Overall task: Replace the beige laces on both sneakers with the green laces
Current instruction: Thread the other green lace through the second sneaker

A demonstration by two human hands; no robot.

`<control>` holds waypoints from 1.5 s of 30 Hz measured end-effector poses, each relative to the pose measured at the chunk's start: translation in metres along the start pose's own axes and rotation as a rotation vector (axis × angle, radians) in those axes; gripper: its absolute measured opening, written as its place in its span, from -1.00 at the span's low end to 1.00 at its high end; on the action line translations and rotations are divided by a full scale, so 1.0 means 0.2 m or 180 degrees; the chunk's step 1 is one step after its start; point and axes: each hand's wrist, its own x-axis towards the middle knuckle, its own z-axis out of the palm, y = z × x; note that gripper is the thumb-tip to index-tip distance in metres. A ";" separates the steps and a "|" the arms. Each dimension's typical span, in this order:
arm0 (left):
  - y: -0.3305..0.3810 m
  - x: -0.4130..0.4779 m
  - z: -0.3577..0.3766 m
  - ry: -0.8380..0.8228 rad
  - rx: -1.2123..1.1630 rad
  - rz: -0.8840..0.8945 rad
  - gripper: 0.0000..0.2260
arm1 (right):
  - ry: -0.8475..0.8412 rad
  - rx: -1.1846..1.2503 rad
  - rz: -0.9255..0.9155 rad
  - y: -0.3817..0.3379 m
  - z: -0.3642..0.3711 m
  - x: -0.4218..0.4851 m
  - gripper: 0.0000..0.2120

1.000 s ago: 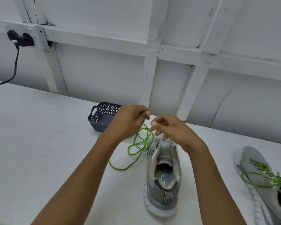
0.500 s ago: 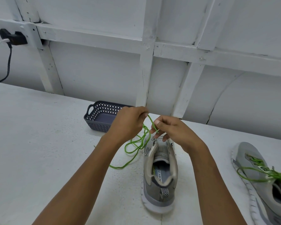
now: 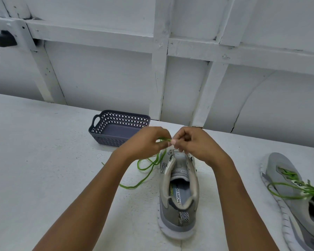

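**Threading stage, second shoe.** The left hand [image 3: 145,140] pinches the thin green cord lace [image 3: 133,187] near its tip. The right hand [image 3: 194,142], fingers curled, appears to pinch the same tip just beside it. Directly below both hands stands the upright grey mesh sneaker [image 3: 178,196], and slack lace trails under the left wrist. Well right of the right hand, the other grey sneaker [image 3: 279,165] already carries a second green lace [image 3: 287,173]. The likely next move is to guide the tip into the shoe's front lace holes, which the hands hide.

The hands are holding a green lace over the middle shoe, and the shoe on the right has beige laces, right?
No. The head view shows the shoe on the right has green laces, not beige. The left hand and right hand do hold a green lace over the middle shoe.
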 end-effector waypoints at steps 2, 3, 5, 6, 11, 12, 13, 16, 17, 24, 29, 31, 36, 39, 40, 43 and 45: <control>-0.01 0.01 0.02 0.0087 -0.0373 -0.0367 -0.84 | 0.0229 -0.0072 0.0256 0.04 0.00 0.00 -0.73; 0.00 0.02 0.03 0.0128 -0.0401 -0.0515 -0.83 | 0.0327 -0.0283 0.0414 0.06 -0.01 0.01 -0.68; 0.01 0.02 0.05 0.0002 -0.0372 -0.0741 -0.81 | 0.0268 -0.0736 0.0750 0.09 -0.02 0.00 -0.65; 0.02 0.02 0.06 -0.0220 -0.0390 -0.0890 -0.73 | 0.0110 -0.0775 0.0927 0.09 -0.02 -0.01 -0.64; 0.04 0.01 0.13 -0.1145 -0.0433 -0.1350 -0.55 | -0.0096 -0.0292 0.1331 0.13 -0.03 -0.08 -0.83; 0.05 0.01 0.14 -0.1127 -0.0457 -0.1331 -0.57 | 0.0052 -0.0233 0.1289 0.13 -0.04 -0.08 -0.87; 0.07 0.01 0.13 -0.1087 -0.0487 -0.1302 -0.57 | 0.0181 -0.0223 0.1234 0.14 -0.05 -0.09 -0.91; 0.15 0.01 0.12 -0.1073 -0.0353 -0.1184 -0.53 | 0.0331 -0.0116 0.1158 0.14 -0.07 -0.12 -0.93; 0.18 0.01 0.12 -0.1071 -0.0202 -0.1133 -0.53 | 0.0326 -0.0056 0.1157 0.15 -0.08 -0.13 -0.92; 0.29 -0.01 0.19 -0.1196 -0.0756 -0.1129 -0.79 | 0.0228 0.0080 0.1277 0.20 -0.19 -0.26 -0.88; 0.31 0.02 0.22 -0.1098 -0.0883 -0.0898 -0.84 | -0.0143 -0.0111 0.1468 0.23 -0.27 -0.34 -0.91; 0.28 0.04 0.21 -0.0930 -0.0656 -0.0796 -0.86 | -0.0081 -0.0239 0.1275 0.24 -0.27 -0.34 -0.93; 0.21 0.07 0.17 -0.0817 -0.0256 -0.0879 -0.92 | 0.0114 -0.0762 0.0673 0.22 -0.24 -0.28 -0.88; 0.22 0.09 0.18 -0.0833 -0.0035 -0.0873 -0.92 | -0.0115 -0.0998 0.0631 0.22 -0.18 -0.24 -0.85; 0.23 0.09 0.18 -0.0846 0.0033 -0.0871 -0.91 | -0.0132 -0.1041 0.0622 0.22 -0.16 -0.23 -0.85; 0.23 0.10 0.20 -0.0852 0.0129 -0.0889 -0.87 | -0.0099 -0.1034 0.0630 0.23 -0.14 -0.22 -0.86; 0.23 0.11 0.21 -0.0873 0.0102 -0.0904 -0.86 | -0.0070 -0.1032 0.0645 0.24 -0.14 -0.21 -0.88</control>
